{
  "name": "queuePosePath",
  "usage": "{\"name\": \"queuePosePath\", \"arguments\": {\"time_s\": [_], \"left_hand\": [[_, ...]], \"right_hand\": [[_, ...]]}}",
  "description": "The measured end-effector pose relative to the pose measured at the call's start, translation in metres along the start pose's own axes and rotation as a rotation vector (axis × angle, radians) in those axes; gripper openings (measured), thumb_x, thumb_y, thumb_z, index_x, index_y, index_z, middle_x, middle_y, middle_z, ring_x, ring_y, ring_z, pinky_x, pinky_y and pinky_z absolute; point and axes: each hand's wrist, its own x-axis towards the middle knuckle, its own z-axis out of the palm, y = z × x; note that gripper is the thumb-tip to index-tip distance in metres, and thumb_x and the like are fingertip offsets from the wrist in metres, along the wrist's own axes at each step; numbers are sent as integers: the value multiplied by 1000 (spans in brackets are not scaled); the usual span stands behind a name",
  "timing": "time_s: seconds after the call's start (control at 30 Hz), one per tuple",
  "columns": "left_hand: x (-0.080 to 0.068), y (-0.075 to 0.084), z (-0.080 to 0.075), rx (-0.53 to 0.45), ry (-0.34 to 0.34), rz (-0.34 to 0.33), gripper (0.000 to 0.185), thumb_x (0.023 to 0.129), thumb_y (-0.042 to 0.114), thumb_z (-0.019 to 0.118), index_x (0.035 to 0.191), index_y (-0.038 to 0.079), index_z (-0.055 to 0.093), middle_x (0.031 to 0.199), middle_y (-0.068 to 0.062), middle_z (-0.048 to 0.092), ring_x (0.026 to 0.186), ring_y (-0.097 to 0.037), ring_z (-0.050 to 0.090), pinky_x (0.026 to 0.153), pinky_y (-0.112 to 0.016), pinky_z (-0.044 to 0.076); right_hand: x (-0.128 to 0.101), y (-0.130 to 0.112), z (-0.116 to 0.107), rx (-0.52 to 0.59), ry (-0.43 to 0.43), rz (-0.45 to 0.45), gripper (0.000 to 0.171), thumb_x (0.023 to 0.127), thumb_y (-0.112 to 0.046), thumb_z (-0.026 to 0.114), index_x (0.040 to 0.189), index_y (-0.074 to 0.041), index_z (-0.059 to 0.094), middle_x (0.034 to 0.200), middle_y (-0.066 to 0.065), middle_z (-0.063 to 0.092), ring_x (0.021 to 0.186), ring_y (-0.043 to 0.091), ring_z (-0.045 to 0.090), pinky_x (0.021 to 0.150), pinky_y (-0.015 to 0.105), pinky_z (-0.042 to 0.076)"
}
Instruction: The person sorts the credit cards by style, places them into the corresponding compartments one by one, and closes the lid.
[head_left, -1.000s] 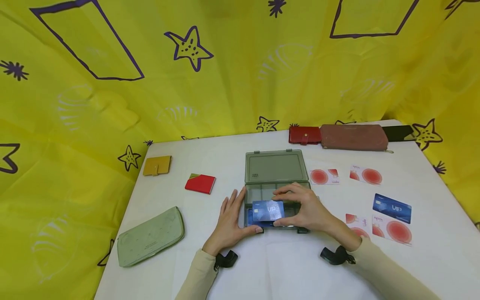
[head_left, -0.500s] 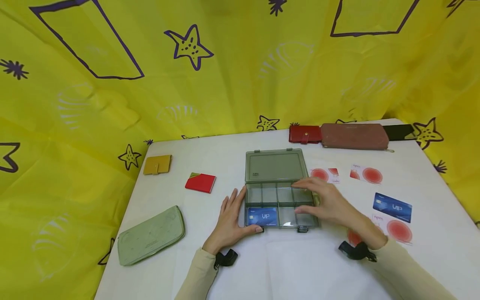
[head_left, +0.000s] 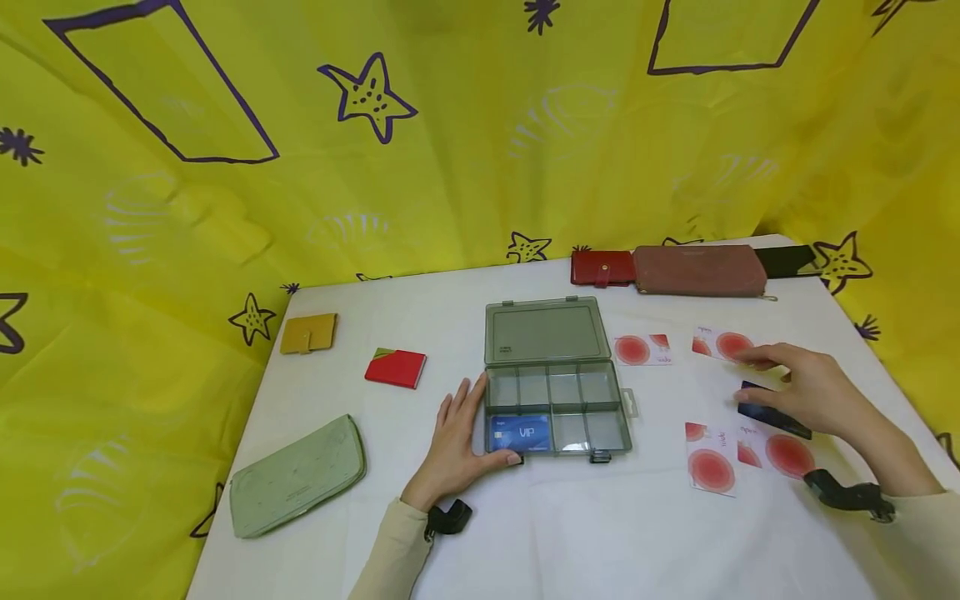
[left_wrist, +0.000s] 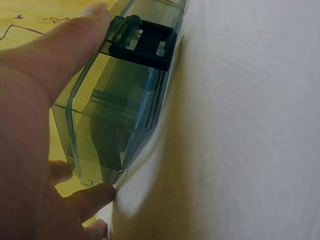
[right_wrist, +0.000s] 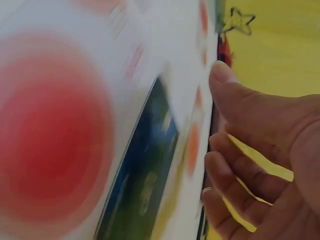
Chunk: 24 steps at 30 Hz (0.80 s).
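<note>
My left hand (head_left: 453, 457) rests against the left side of a clear grey-green compartment box (head_left: 549, 330), its thumb on the front edge beside a latch. The box's lid lies back. A blue VIP card (head_left: 521, 433) lies in the front-left compartment. At the right, my right hand (head_left: 817, 393) hovers over another blue card (head_left: 776, 412), which it partly covers in the head view. In the right wrist view the thumb and fingers (right_wrist: 235, 172) are spread apart and hold nothing, beside the blue card (right_wrist: 142, 165).
Cards with red circles lie right of the box, including one upright card (head_left: 711, 472) and one under the blue card (head_left: 789, 457). A red wallet (head_left: 602, 267) and brown purse (head_left: 701, 270) line the back. Left are a green pouch (head_left: 298, 477), red case (head_left: 396, 367) and yellow wallet (head_left: 308, 333).
My right hand let go of a blue VIP card, now flat in the front-left compartment. It then moved right, from the box to above the other blue card. The left hand has stayed put.
</note>
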Motion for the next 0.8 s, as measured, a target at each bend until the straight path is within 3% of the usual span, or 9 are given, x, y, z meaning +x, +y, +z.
{"name": "queuePosePath", "arguments": {"time_s": [0.1,0.17,0.27,0.33,0.43,0.6,0.8], "left_hand": [[0,0,0,1,0,-2,121,79,51,88,172,18,17,177,-6,25,167,-32,10,134,-57,1],[0,0,-1,-2,2,2,121,79,50,88,172,18,18,177,-6,26,167,-33,11,134,-59,1],[0,1,0,0,0,4,121,79,50,88,172,18,18,177,-6,26,167,-32,11,134,-59,2],[0,1,0,-2,1,5,121,79,50,88,172,18,18,177,-6,26,167,-32,11,134,-59,1],[0,1,-1,0,4,10,121,80,50,88,172,17,18,177,-6,26,167,-33,11,134,-59,1],[-1,0,0,3,1,-1,120,80,50,88,172,18,17,177,-6,26,167,-32,10,134,-58,1],[-1,-1,1,7,-6,-12,121,80,52,87,172,19,16,177,-5,25,167,-30,9,134,-57,0]], "right_hand": [[-4,13,-2,-12,-72,52,69,79,-31,95,132,4,68,115,27,72,106,45,62,84,55,58],[-4,19,-2,-24,-115,53,73,77,-32,96,133,5,66,113,26,70,104,43,62,82,57,57],[-2,23,-1,-46,-144,35,74,74,-29,97,131,5,66,107,18,70,97,35,64,77,37,59],[1,23,-1,-41,-175,36,72,75,-27,97,131,5,63,104,13,70,94,30,63,72,23,54],[4,23,-2,-24,-211,50,69,77,-25,95,128,5,60,100,10,70,92,27,62,68,14,50],[2,23,-4,-23,-225,47,54,81,-21,92,121,0,63,94,6,65,87,22,56,65,18,49],[-3,26,-13,-29,-166,55,29,91,-18,84,111,-3,68,89,2,60,82,15,51,62,20,45]]}}
